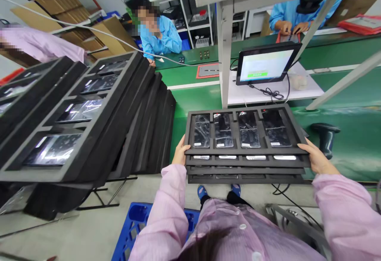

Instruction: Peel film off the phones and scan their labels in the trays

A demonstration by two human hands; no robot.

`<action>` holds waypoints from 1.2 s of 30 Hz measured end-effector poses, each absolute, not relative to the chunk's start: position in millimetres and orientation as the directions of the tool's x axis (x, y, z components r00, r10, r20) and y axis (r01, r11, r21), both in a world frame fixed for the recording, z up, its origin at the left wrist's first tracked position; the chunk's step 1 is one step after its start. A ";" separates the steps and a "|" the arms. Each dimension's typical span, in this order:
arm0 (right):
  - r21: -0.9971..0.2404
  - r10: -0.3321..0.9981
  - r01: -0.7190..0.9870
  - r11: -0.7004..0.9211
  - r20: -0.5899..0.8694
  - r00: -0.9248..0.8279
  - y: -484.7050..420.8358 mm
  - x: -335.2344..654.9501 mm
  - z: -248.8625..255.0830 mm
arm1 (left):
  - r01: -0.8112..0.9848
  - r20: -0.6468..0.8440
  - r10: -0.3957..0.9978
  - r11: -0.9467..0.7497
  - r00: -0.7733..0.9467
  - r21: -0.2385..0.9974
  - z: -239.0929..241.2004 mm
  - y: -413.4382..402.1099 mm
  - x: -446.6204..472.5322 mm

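Between my two hands is a short stack of black foam trays (235, 151), several layers deep, above the near edge of the green bench. Film-wrapped dark phones (249, 130) with small white labels lie in the slots of the top layer, and edges of more phones show in the layers below. My left hand (180, 152) is closed on the left end of the stack, thumb on the upper rim. At the right end my right hand (320, 158) grips it the same way. The fingers under the trays are hidden.
Tall stacks of loaded foam trays (98, 134) stand at the left. Behind the held trays is a monitor (266, 64) on a white shelf; a barcode scanner (326, 138) lies right. Co-workers in blue sit across the bench (196, 98). A blue plastic stool (135, 221) is below.
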State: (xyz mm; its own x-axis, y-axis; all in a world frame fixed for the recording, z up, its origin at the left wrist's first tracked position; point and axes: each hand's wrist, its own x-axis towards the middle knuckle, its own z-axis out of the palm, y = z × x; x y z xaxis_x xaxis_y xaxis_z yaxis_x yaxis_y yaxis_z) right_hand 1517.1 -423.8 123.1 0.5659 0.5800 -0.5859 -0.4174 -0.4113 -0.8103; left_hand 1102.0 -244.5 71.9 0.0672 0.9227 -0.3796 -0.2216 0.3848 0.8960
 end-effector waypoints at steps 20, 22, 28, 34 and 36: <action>-0.853 0.571 -0.307 -0.422 -0.513 0.641 -403.7 1522.8 122.1 | -0.209 -0.367 0.930 0.362 0.015 0.909 96.2 -234.0 1114.4; -0.863 0.573 -0.281 -0.420 -0.492 0.656 -400.8 1524.2 119.3 | -0.209 -0.372 0.928 0.367 0.014 0.907 94.1 -233.4 1116.6; -0.869 0.586 -0.195 -0.454 -0.456 0.669 -397.1 1532.3 110.9 | -0.108 -0.372 0.928 0.370 0.003 0.923 82.8 -230.9 1114.3; -0.879 0.581 -0.100 -0.465 -0.389 0.715 -394.7 1536.9 110.9 | -0.027 -0.330 0.943 0.329 -0.033 0.944 87.9 -230.4 1113.3; -0.869 0.564 -0.089 -0.487 -0.390 0.727 -394.3 1535.4 112.0 | -0.021 -0.342 0.938 0.342 -0.052 0.940 88.4 -232.3 1115.5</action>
